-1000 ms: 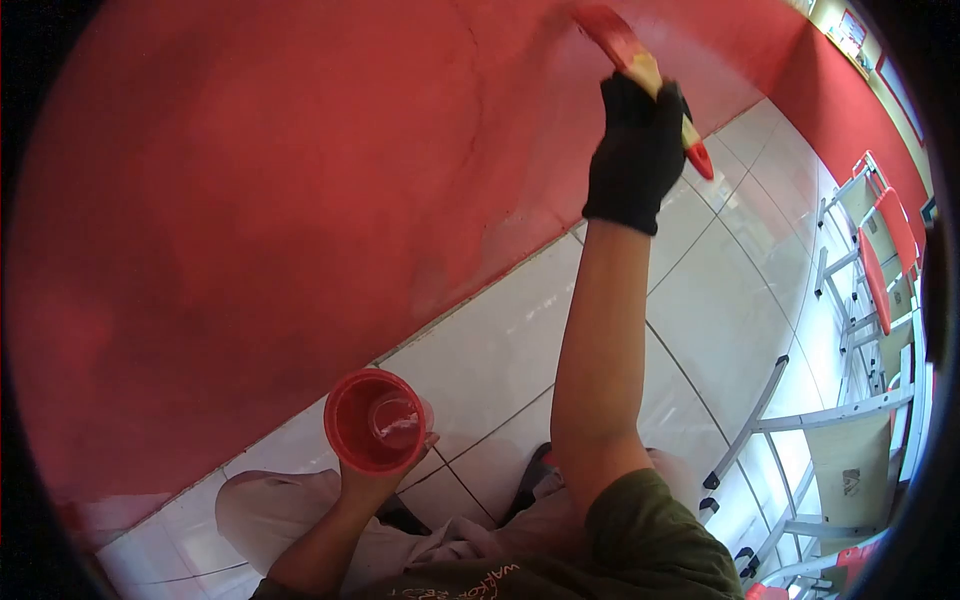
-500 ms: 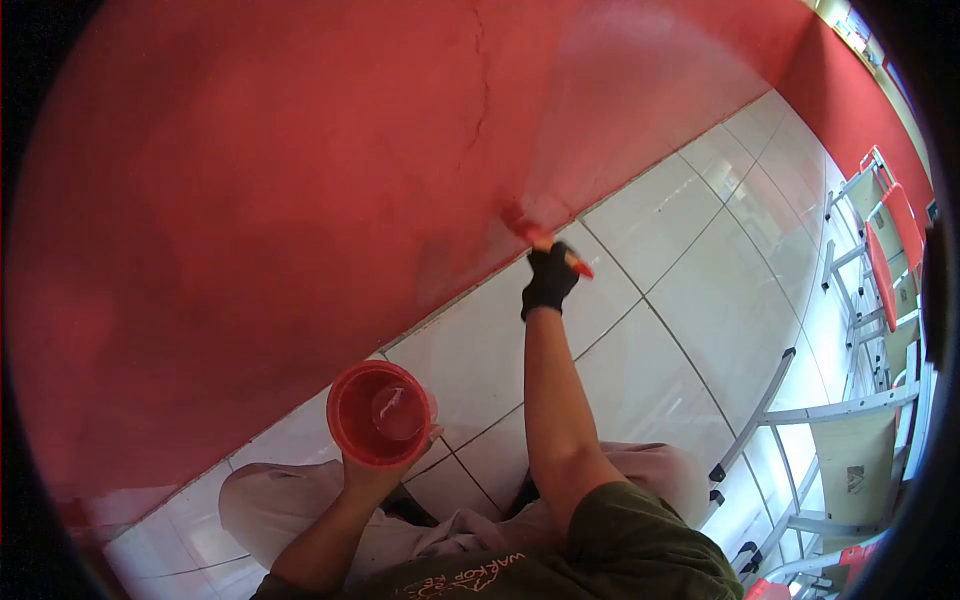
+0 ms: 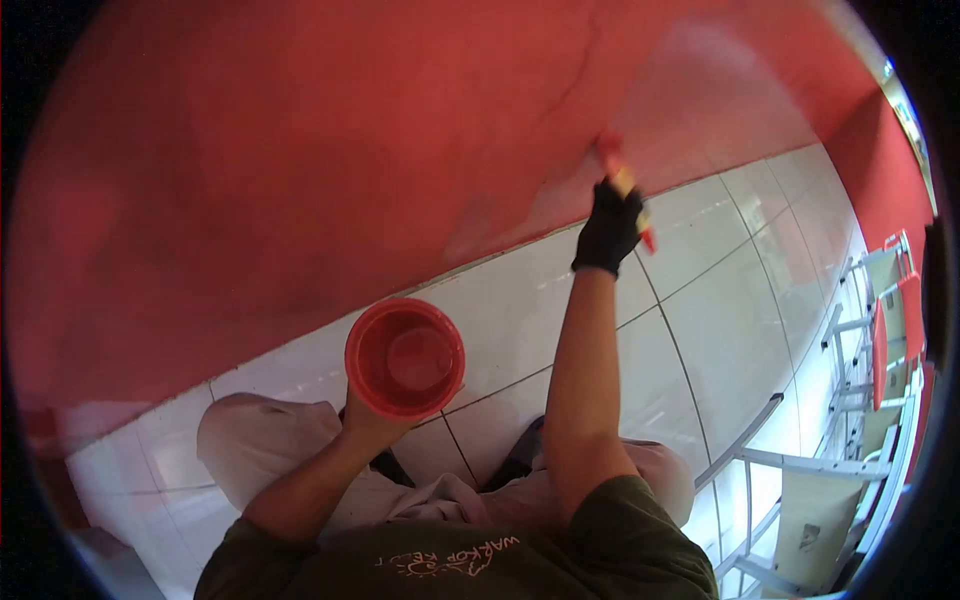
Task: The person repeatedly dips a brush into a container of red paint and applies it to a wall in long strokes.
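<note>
My right hand (image 3: pixel 612 225), in a black glove, is closed around a paintbrush (image 3: pixel 623 182) with a pale and red handle. The brush's red bristles touch the red wall (image 3: pixel 300 150) a little above where it meets the floor. My left hand (image 3: pixel 375 418) holds a round red bucket (image 3: pixel 357 350) from below and behind, so most of its fingers are hidden. The bucket's open top faces up, and some red paint shows at its bottom. A crack runs down the wall to the left of the brush.
White floor tiles (image 3: pixel 520 310) border the wall's lower edge. My crossed legs (image 3: pixel 265 440) are below the bucket. Metal-framed chairs with red parts (image 3: pixel 911 315) stand on the right, one metal leg (image 3: pixel 745 440) reaching towards my knee.
My right hand and the brush have moved up and to the right along the wall. The bucket in my left hand sits slightly higher and further right, and the view has shifted.
</note>
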Demonstrator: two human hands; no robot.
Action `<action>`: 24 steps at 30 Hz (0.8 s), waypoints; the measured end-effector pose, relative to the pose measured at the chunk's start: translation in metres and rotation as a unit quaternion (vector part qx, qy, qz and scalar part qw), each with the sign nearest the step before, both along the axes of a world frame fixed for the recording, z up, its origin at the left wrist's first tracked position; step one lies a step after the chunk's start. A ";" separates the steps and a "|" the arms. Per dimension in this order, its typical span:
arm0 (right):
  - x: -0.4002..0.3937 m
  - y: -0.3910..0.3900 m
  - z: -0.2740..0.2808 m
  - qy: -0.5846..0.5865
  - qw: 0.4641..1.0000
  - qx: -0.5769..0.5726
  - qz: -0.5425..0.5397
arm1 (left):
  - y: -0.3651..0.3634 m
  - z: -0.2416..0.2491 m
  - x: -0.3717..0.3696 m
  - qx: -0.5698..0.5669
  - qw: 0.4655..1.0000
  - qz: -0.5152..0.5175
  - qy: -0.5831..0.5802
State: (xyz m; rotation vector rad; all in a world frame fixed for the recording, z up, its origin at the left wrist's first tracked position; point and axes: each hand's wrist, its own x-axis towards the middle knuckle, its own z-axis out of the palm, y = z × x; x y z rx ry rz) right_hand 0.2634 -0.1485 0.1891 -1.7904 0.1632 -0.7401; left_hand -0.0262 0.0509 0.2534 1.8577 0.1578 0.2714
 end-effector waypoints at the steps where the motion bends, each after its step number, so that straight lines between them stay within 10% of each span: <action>1: -0.004 0.002 -0.049 -0.066 0.983 0.157 0.067 | 0.002 -0.004 -0.002 -0.007 1.000 -0.009 0.018; 2: -0.009 0.006 -0.081 0.020 0.840 0.539 0.051 | 0.002 -0.006 -0.003 -0.008 1.000 -0.001 0.020; 3: -0.010 -0.006 -0.127 0.055 0.789 0.606 0.084 | 0.002 -0.007 -0.002 -0.014 1.000 0.004 -0.002; 5: -0.035 -0.005 -0.119 0.160 0.931 0.327 -0.037 | 0.003 -0.007 0.000 -0.020 0.999 0.018 -0.018; 8: -0.014 -0.049 -0.134 0.059 0.982 0.175 -0.024 | 0.005 -0.005 0.010 -0.026 0.999 0.041 -0.013; 9: -0.019 -0.047 -0.071 0.168 0.984 -0.029 -0.060 | 0.005 0.000 0.014 -0.006 0.999 0.044 -0.023; 10: 0.015 -0.073 -0.086 -0.030 0.959 0.281 0.018 | 0.005 0.003 0.016 0.016 0.998 0.049 -0.033; 11: 0.010 -0.071 -0.037 -0.039 0.997 0.064 -0.026 | 0.005 0.005 0.019 0.012 0.997 0.073 -0.020; 12: 0.009 -0.070 0.001 -0.112 0.989 0.090 0.019 | 0.005 0.006 0.022 -0.013 0.997 0.076 -0.032; 13: 0.001 -0.076 0.045 -0.074 0.952 -0.295 -0.039 | 0.004 0.005 0.025 -0.037 0.995 0.076 -0.046; 16: -0.029 -0.056 0.128 -0.137 0.972 -0.154 0.110 | 0.004 0.000 0.028 -0.058 0.994 0.076 -0.060; 20: -0.095 -0.007 0.188 -0.087 0.863 -0.495 0.047 | 0.005 -0.005 0.032 -0.076 0.995 0.053 -0.040; 22: -0.114 0.008 0.184 -0.112 0.918 -0.259 0.278 | 0.006 -0.008 0.033 -0.074 0.995 0.051 -0.044; 24: -0.121 0.026 0.189 -0.153 0.798 -0.265 0.520 | 0.007 -0.009 0.033 -0.074 0.995 0.050 -0.047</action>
